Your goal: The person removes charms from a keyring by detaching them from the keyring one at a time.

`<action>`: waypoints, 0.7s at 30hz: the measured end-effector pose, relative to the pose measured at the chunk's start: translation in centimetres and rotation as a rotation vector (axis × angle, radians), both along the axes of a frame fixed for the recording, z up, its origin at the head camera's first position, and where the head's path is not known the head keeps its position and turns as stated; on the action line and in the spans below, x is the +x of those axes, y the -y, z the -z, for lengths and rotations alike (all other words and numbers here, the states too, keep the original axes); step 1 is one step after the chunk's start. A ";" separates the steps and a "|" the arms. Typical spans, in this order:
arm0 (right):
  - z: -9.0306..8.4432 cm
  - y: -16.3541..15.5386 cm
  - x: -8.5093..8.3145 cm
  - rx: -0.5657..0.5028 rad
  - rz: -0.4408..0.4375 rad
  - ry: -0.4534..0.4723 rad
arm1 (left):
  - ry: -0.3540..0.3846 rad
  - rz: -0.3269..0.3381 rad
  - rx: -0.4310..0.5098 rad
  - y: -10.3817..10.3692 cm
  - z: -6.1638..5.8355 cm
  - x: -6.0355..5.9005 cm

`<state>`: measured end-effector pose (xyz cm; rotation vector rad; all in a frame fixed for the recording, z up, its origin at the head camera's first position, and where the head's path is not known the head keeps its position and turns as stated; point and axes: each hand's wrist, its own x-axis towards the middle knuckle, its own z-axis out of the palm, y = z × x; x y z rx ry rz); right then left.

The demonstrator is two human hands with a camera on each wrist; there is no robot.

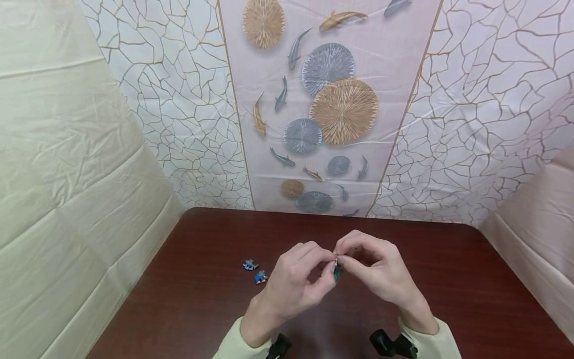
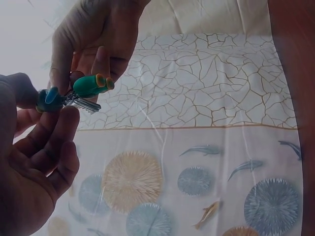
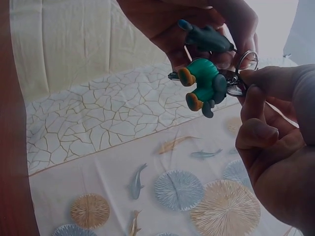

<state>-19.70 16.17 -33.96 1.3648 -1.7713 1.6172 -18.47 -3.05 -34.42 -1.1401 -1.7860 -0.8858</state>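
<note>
Both hands meet in front of me, fingertips close together over a bunch of small keychain charms. My left hand [image 1: 299,276] pinches a dark green charm [image 2: 50,100] with a blue tip. With thumb and finger, my right hand [image 1: 378,269] pinches a metal split ring [image 3: 247,61]. From the ring area hangs a bright green figure charm [image 3: 203,74] with orange feet and grey parts. A silver key [image 2: 87,104] sticks out beside the green figure in the left wrist view. Fingers hide part of the ring and its links.
Two small blue figures [image 1: 250,265] [image 1: 260,277] lie on the dark brown table [image 1: 193,299], left of my left hand. A patterned cloth [image 1: 179,124] hangs behind the table's far edge, with pale cloth [image 1: 54,199] along the left side.
</note>
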 end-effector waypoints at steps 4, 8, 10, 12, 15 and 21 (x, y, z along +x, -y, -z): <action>0.0 0.1 0.0 0.008 0.020 -0.020 | 0.027 0.012 0.000 0.1 -0.1 0.1; 0.0 0.1 0.1 0.020 0.031 -0.043 | 0.050 0.016 -0.004 0.2 -0.2 0.2; 0.0 0.2 0.1 0.026 0.029 -0.057 | 0.062 0.013 -0.007 0.3 -0.3 0.3; -0.1 0.2 0.2 0.032 0.025 -0.067 | 0.076 0.005 -0.011 0.4 -0.3 0.3; -0.2 0.3 0.2 0.042 0.032 -0.088 | 0.102 -0.007 -0.018 0.5 -0.4 0.4; -0.5 0.5 0.4 0.047 0.049 -0.119 | 0.119 -0.028 -0.038 0.7 -0.4 0.4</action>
